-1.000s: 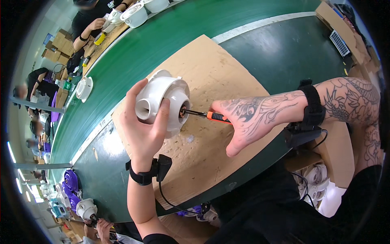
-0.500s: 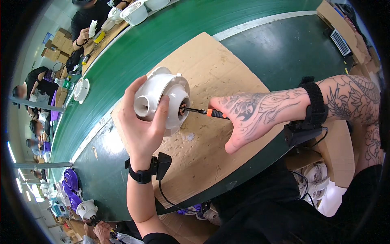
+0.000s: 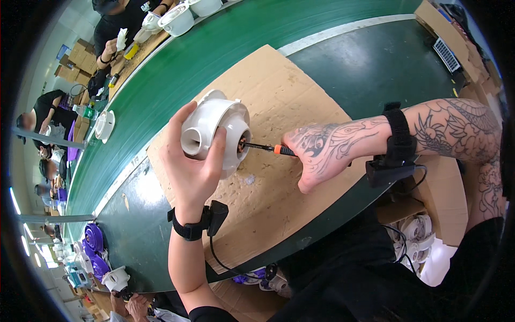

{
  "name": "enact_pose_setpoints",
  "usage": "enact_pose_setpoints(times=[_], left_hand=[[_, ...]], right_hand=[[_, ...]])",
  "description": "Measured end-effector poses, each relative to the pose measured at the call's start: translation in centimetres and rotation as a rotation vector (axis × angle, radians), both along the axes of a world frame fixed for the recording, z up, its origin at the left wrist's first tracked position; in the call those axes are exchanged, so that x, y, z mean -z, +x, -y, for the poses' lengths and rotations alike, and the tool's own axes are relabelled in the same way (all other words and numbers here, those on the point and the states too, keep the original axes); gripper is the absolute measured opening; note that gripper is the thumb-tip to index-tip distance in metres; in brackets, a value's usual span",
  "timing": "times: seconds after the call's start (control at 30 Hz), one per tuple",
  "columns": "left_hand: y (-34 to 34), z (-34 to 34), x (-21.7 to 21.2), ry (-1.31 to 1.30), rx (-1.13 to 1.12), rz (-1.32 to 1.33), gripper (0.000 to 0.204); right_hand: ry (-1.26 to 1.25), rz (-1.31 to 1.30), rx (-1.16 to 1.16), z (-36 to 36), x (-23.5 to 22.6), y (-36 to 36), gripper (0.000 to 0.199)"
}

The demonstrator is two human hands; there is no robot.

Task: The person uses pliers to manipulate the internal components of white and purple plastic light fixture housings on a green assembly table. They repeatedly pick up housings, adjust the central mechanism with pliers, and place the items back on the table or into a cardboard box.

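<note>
My left hand grips a white plastic housing, tilted on its side above a cardboard sheet. Its thumb and fingers wrap round a short tube on the near side. A round opening on the housing's right shows copper-coloured parts inside. Into that opening runs the dark shaft of a screwdriver with an orange and black handle. My right hand is closed round the handle's end, thumb toward me; the back of the hand hides most of the grip.
Under the work lies a worn cardboard sheet on a green table. Beyond runs a green conveyor belt carrying a white ring-shaped part. Purple parts stand at the left. Cardboard boxes flank my right side. Other people work across the belt.
My right hand and wrist have turned and shifted slightly left, with the fingers closer round the screwdriver handle. The housing has barely moved in my left hand.
</note>
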State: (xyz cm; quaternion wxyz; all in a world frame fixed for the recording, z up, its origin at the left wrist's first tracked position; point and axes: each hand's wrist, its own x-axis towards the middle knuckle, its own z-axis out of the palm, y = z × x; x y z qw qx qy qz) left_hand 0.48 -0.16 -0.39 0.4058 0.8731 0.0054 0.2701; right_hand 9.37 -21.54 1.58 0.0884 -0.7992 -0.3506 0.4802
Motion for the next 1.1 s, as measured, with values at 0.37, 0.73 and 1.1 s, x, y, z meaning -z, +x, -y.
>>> enact_pose_setpoints(times=[0.37,0.73,1.1], left_hand=[[0.0,-0.2,0.5,0.014,0.018,0.031,0.049],[-0.3,1.0,-0.7,0.094,-0.044,0.032,0.050],[-0.2,0.6,1.4,0.079,-0.081,0.095,0.050]], right_hand=[[0.053,-0.032,0.016,0.0,0.5,-0.1,0.035],[-0.020,-0.046,0.088,0.5,0.2,1.3,0.037],[-0.165,0.036,0.090,-0.7,-1.5,-0.1,0.025]])
